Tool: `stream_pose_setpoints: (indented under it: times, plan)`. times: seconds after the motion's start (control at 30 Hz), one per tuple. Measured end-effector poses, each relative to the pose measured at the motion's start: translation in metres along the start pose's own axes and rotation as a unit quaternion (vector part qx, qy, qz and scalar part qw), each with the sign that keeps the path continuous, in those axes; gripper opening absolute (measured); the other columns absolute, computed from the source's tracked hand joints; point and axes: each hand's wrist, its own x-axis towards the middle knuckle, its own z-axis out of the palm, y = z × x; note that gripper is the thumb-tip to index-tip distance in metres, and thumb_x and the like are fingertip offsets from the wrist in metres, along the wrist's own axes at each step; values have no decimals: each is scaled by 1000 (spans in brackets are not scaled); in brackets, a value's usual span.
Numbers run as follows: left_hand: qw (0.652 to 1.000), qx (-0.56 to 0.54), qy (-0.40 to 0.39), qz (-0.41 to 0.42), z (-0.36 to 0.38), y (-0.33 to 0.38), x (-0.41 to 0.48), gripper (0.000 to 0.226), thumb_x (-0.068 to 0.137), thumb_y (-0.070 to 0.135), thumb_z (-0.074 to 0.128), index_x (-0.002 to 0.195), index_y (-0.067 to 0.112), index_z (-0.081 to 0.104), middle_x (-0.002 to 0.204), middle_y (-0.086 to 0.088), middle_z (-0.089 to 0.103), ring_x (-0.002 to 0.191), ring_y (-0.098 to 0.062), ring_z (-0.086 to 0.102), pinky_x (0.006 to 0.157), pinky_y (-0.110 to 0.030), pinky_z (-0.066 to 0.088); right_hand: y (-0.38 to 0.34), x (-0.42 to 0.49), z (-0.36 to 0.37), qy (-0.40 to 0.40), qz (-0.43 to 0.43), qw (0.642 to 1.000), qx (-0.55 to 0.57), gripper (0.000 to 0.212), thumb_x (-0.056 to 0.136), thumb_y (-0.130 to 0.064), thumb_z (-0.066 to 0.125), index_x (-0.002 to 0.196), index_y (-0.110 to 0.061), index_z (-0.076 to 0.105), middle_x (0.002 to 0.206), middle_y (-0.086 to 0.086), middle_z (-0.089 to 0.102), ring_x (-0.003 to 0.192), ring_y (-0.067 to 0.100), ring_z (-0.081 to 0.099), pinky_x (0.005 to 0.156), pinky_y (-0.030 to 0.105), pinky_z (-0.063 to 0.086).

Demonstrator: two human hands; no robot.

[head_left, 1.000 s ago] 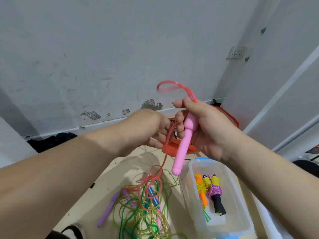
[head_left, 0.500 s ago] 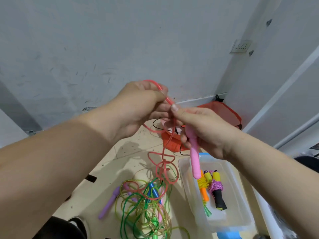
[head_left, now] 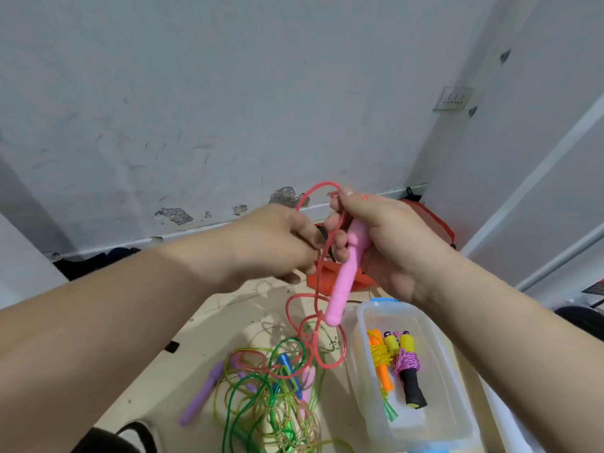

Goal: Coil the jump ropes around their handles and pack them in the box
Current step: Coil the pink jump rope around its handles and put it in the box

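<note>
Rope (head_left: 287,309) pinched in left hand (head_left: 271,243), pink handle (head_left: 343,286) gripped in right hand (head_left: 392,243), both above box (head_left: 359,322) rim.

Two hands meet at centre, raised above the floor (head_left: 209,322): the left hand (head_left: 277,243) on the left gripping a cord (head_left: 315,289), the right hand (head_left: 385,237) just beside it, holding a handle (head_left: 343,282) that slants down. The cord loops above the hands and hangs between them to a pile of loose ropes (head_left: 271,397) on the floor below. Right of the pile sits a box (head_left: 385,304) with two coiled ropes (head_left: 405,364) in it. A bag (head_left: 436,223) lies behind the hands, at the foot of the wall (head_left: 228,109).
</note>
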Motion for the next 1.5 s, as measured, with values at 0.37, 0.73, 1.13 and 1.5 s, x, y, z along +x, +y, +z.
stream_pose_setpoints:
  times: [0.37,0.73,1.13,1.5]
  plan:
    - [991,53,73,95,12,2,14,23,102,18,57,87,5,70,75,-14,75,73,-29,74,71,-43,63,-14,2,-13,28,-2,999,19,27,102,-37,58,102,-11,63,95,9,69,48,12,45,44,23,42]
    - [906,-365,206,67,-19,31,7,19,103,18,58,95,1,63,74,-17,70,60,-22,70,60,-28,61,12,4,-11,22,3,965,-260,27,97,-20,70,101,6,69,72,20,57,47,21,46,46,27,37]
    - [909,-386,154,32,-15,36,1,21,105,14,53,109,-6,59,76,-20,70,60,-24,72,65,-31,64,4,3,-1,-37,13,991,-130,23,89,-2,61,106,11,67,68,15,64,47,24,40,50,29,29]
    - [937,-316,147,26,-12,37,-1,11,100,9,54,102,1,61,91,-20,70,71,-25,75,73,-39,63,-4,1,1,22,-54,995,-84,28,103,-30,59,97,-5,69,78,15,66,53,19,50,49,28,43]
